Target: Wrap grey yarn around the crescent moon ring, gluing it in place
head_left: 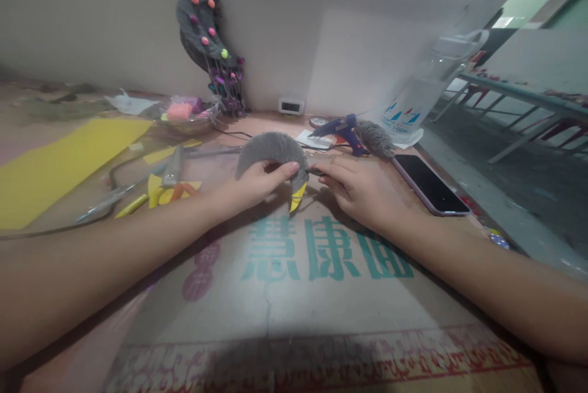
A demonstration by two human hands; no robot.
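A crescent shape wrapped in grey yarn (pixel 275 147) is held over the cardboard (pixel 294 313), its yellow tip (pixel 297 197) bare of yarn at the lower end. My left hand (pixel 261 183) grips its inner curve, thumb pressed on the wound yarn near that tip. Just to the right, the fingers of my right hand (pixel 349 188) are pinched on a short grey strand of yarn (pixel 315 171) beside the crescent. A grey yarn bundle (pixel 376 138) lies behind my right hand.
At the back are a blue glue gun (pixel 342 131), a small digital clock (pixel 291 106) and a finished-looking crescent ornament (pixel 202 32) against the wall. A phone (pixel 432 185) and clear bottle (pixel 413 87) stand right. Scissors (pixel 110 200), yellow sheet (pixel 68 166) and scraps lie left.
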